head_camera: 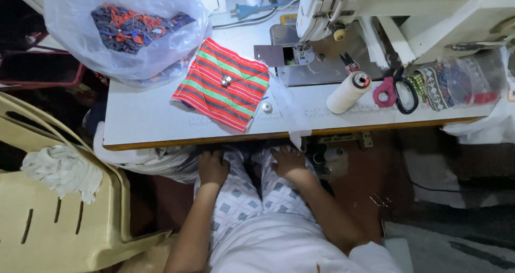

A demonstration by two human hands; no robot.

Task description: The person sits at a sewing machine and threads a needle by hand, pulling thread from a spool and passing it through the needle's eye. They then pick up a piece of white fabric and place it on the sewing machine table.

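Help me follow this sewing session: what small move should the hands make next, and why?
Probably lift the right hand to the striped cloth piece. Both it and the left hand rest empty on the knees under the table.

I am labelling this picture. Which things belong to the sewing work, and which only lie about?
Sewing work: striped cloth piece, sewing machine, thread spool, scissors, both hands resting on the knees, left, right.

Lying about: plastic chair, white rag, plastic bag.
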